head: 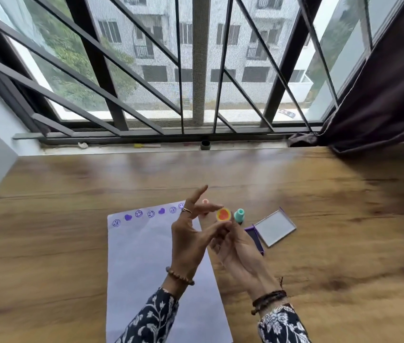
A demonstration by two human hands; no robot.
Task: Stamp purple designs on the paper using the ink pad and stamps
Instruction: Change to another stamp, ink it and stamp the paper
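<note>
A white sheet of paper (144,256) lies on the wooden table, with a row of purple smileys and hearts (146,214) along its far edge. My right hand (235,246) holds up a round yellow stamp with a red heart face (223,215). My left hand (191,231) is beside it, fingers spread, its fingertips touching the stamp's body. A teal stamp (239,215) stands upright just right of the held one. The purple ink pad (255,237) lies open behind my right hand, its mirrored lid (275,227) flat to the right. Something small and pink (205,201) shows behind my left fingers.
The wooden table (332,219) runs to a windowsill (146,148) under a barred window. A dark curtain (381,102) hangs at the right and touches the table's far corner. A small dark cap (205,144) and a yellow object (144,145) lie on the sill.
</note>
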